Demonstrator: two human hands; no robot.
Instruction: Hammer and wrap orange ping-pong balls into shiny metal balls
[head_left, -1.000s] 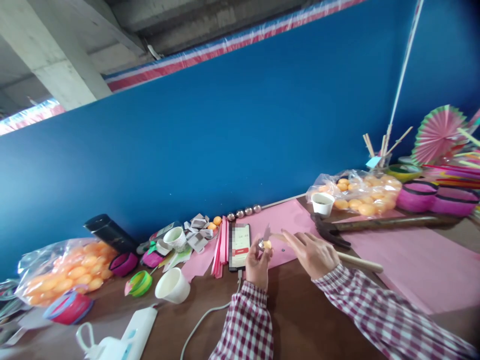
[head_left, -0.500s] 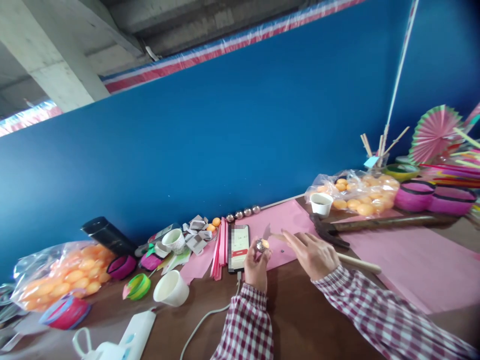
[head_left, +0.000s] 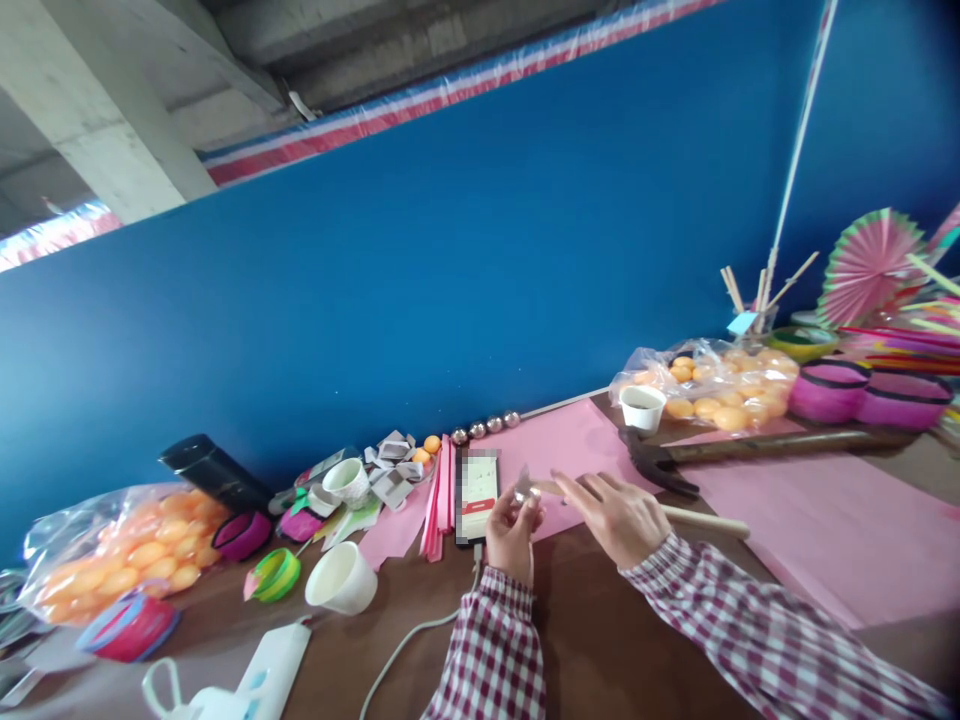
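Observation:
My left hand (head_left: 509, 535) pinches a small ball (head_left: 534, 495) in its fingertips, above the table beside a phone (head_left: 477, 500). The ball's surface is mostly silver; fingers and a tool tip cover part of it. My right hand (head_left: 624, 518) is closed on a tool with a pale wooden handle (head_left: 709, 521), which looks like a brush. Its greyish tip meets the top of the ball, and the handle's end sticks out behind my hand. Several silver balls (head_left: 486, 428) stand in a row beyond the phone, at the foot of the blue panel.
Pink paper (head_left: 577, 440) lies under the work, with a hammer (head_left: 742, 448) at right. Bags of orange balls (head_left: 142, 550) stand on both sides. A white cup (head_left: 342, 578), a power strip (head_left: 274, 665) and a cable (head_left: 405, 640) are at left.
My right hand has shifted slightly left, bringing the tool's tip from just beside the ball onto it. The ball's orange patch no longer shows. My left hand stays nearly in place.

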